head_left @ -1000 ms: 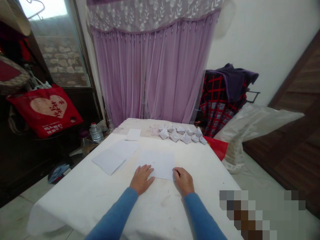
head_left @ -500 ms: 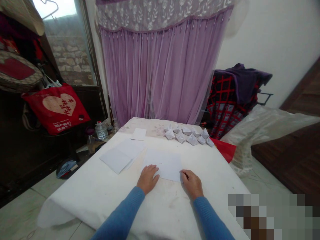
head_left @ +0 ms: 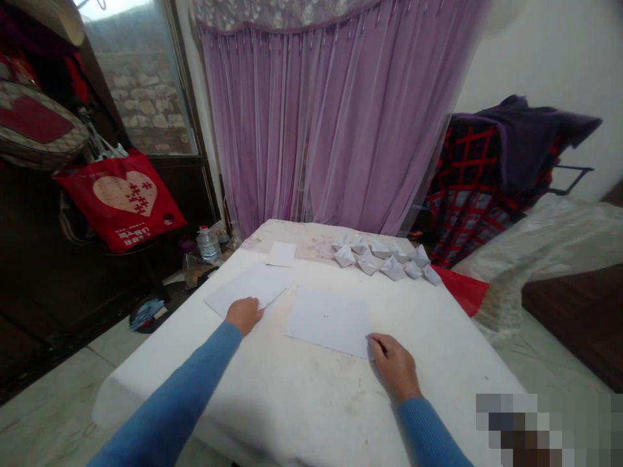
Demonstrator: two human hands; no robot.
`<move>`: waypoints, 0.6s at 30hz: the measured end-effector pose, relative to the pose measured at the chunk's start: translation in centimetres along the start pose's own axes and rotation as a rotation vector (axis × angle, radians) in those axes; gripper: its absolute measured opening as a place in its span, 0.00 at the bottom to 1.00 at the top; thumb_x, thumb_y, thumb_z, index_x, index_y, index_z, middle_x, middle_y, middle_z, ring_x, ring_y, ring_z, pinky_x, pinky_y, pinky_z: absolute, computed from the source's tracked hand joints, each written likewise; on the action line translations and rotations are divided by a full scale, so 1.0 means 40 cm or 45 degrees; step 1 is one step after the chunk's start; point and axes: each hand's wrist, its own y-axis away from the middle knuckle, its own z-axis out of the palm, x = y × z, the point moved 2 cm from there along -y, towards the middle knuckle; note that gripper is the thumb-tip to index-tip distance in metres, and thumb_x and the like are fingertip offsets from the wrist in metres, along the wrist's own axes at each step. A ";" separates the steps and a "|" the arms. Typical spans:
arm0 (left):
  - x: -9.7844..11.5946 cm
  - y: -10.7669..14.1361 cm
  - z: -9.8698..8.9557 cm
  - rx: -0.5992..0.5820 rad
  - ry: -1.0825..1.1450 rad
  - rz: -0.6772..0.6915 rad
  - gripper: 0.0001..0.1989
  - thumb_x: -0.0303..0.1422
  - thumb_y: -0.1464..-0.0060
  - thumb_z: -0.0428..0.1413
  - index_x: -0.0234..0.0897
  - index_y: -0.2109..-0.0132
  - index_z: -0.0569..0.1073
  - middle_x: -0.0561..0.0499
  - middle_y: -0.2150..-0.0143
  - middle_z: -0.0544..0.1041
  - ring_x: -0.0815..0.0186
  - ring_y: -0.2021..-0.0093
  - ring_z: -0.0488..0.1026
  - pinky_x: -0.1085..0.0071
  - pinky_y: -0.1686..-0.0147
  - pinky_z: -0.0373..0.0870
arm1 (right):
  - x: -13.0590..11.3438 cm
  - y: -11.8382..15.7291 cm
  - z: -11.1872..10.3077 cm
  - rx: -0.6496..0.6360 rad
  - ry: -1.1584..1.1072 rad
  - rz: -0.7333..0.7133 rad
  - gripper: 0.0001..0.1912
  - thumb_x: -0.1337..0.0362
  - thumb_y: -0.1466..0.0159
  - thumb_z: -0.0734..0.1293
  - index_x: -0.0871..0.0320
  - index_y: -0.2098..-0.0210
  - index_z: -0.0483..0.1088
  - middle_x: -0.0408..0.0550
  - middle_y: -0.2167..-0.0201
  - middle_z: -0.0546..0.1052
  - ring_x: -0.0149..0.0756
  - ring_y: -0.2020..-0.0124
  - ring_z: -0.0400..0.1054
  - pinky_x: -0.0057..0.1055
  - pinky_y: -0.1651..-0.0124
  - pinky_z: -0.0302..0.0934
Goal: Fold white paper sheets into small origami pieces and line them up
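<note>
A flat white sheet of paper (head_left: 328, 321) lies mid-table. My right hand (head_left: 393, 364) pinches its near right corner between thumb and fingers. To the left, my left hand (head_left: 244, 316) is closed on the near edge of a stack of white paper (head_left: 248, 285), thumb at the right side. Behind the stack rests a small white paper square (head_left: 281, 253). Several folded white paper shapes (head_left: 393, 267) stand in two rows at the back right of the table.
A white cloth (head_left: 311, 402) covers the table. Red material (head_left: 457, 288) hangs at its right edge. Beyond the left edge are a plastic bottle (head_left: 208, 245) and a red bag (head_left: 124, 204). Purple curtains (head_left: 272, 130) hang behind.
My left hand has moved left from the single sheet to the paper stack and closed on it. The view has shifted, while my right hand stays at the sheet's corner.
</note>
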 end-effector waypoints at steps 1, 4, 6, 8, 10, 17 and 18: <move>0.000 -0.001 -0.003 -0.006 0.010 0.012 0.16 0.38 0.38 0.47 0.32 0.56 0.75 0.36 0.55 0.77 0.53 0.51 0.73 0.59 0.50 0.65 | 0.001 0.001 0.001 0.002 0.000 -0.003 0.21 0.53 0.39 0.55 0.55 0.64 0.77 0.48 0.62 0.80 0.40 0.61 0.73 0.34 0.55 0.66; -0.016 -0.004 -0.020 -0.012 0.065 0.038 0.17 0.38 0.38 0.46 0.36 0.58 0.77 0.39 0.56 0.79 0.55 0.52 0.74 0.62 0.51 0.64 | 0.004 0.002 0.003 0.006 -0.003 -0.012 0.21 0.54 0.39 0.55 0.55 0.64 0.76 0.48 0.62 0.80 0.41 0.60 0.74 0.35 0.55 0.66; -0.038 -0.011 -0.033 -0.017 0.116 0.043 0.17 0.39 0.38 0.46 0.39 0.59 0.78 0.42 0.57 0.80 0.57 0.54 0.74 0.65 0.53 0.65 | 0.007 0.004 0.005 0.003 0.000 -0.014 0.21 0.54 0.39 0.55 0.55 0.64 0.76 0.49 0.62 0.80 0.41 0.60 0.74 0.35 0.55 0.66; -0.063 -0.022 -0.042 -0.028 0.175 0.036 0.18 0.40 0.39 0.45 0.40 0.60 0.78 0.46 0.58 0.80 0.59 0.56 0.75 0.68 0.57 0.65 | 0.008 0.004 0.006 -0.002 -0.001 -0.018 0.20 0.54 0.38 0.55 0.55 0.63 0.76 0.49 0.62 0.80 0.41 0.60 0.74 0.35 0.56 0.66; -0.083 -0.035 -0.046 -0.045 0.243 0.016 0.19 0.40 0.40 0.45 0.40 0.62 0.79 0.49 0.60 0.81 0.61 0.58 0.75 0.72 0.60 0.65 | 0.008 0.005 0.006 -0.001 -0.010 -0.025 0.20 0.54 0.38 0.56 0.56 0.63 0.76 0.49 0.63 0.80 0.40 0.60 0.74 0.35 0.55 0.66; -0.112 -0.065 -0.034 -0.067 0.469 -0.145 0.14 0.37 0.48 0.50 0.36 0.67 0.78 0.52 0.67 0.81 0.63 0.64 0.76 0.75 0.68 0.64 | 0.006 0.007 0.004 0.009 -0.006 -0.035 0.20 0.55 0.38 0.56 0.55 0.63 0.76 0.48 0.63 0.80 0.40 0.61 0.74 0.34 0.56 0.66; -0.113 -0.067 -0.031 -0.067 0.494 -0.165 0.13 0.37 0.49 0.51 0.36 0.68 0.78 0.52 0.68 0.80 0.63 0.65 0.75 0.75 0.68 0.64 | 0.004 0.008 0.003 0.009 -0.008 -0.031 0.20 0.54 0.38 0.56 0.55 0.63 0.76 0.48 0.63 0.80 0.40 0.61 0.74 0.34 0.56 0.66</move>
